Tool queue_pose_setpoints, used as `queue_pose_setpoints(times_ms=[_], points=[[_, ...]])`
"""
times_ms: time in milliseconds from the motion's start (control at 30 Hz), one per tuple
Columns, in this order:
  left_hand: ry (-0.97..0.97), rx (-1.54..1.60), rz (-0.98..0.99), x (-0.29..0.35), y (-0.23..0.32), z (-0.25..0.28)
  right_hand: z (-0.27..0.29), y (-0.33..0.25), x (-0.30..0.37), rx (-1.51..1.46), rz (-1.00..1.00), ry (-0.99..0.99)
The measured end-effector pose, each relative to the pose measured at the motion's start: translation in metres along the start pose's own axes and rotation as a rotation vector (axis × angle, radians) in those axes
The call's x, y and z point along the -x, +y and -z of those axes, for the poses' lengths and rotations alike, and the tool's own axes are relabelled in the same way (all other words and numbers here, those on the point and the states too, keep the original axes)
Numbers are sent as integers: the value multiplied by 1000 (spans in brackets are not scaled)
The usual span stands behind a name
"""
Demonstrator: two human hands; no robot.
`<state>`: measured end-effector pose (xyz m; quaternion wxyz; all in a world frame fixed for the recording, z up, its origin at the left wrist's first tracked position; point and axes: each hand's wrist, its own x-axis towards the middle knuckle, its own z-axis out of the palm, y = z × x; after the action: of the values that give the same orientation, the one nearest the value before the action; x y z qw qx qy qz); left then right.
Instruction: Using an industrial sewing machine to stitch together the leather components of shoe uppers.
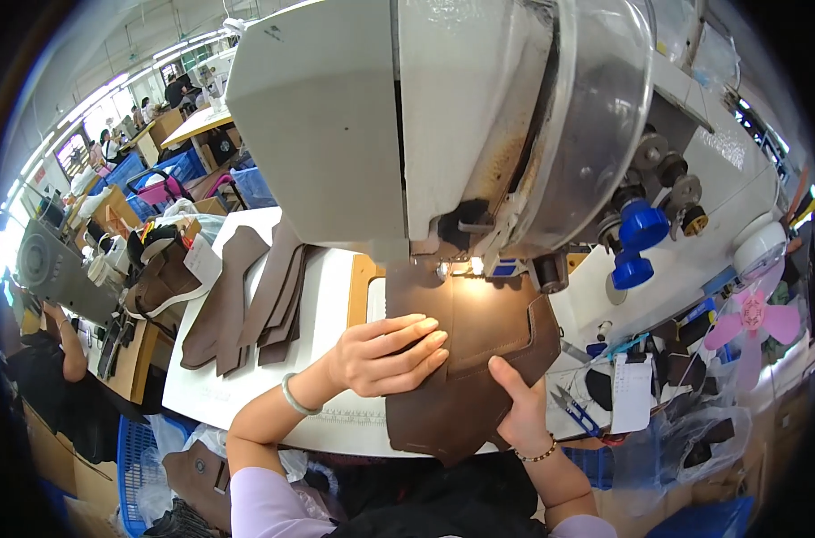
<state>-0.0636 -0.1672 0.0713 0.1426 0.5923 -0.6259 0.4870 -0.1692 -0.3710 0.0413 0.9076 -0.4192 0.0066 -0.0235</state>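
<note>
A dark brown leather piece [448,417] with a stitched panel on it lies under the head of a white sewing machine [318,134]. Light from the machine falls on the leather near the needle area, where the needle itself is hard to make out. My left hand [385,357] rests on the leather's left part, fingers stretched out toward the right. At the lower right edge, my right hand [526,411] grips the same piece, its thumb on top and the other fingers hidden beneath. Several cut brown leather pieces [277,305] lie in overlapping rows on the white table [336,421], left of the machine.
Scissors with blue handles [576,412] lie to the right, beside a white paper slip [632,393]. Farther right is a pink fan [753,316]. A brown shoe [167,280] stands at the left, above a blue basket [131,471]. Another person's arm [70,345] shows at far left.
</note>
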Motion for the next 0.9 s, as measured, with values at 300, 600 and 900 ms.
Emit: queue_pose_setpoints(times_ms=[300,600,900], points=[[19,11,11,2,-1,0,1,3,0,90,49,-8],[26,-1,25,0,-9,-4,0,2,-13,104,89,10],[39,11,54,1,-11,-7,-2,-2,-16,232,121,5]])
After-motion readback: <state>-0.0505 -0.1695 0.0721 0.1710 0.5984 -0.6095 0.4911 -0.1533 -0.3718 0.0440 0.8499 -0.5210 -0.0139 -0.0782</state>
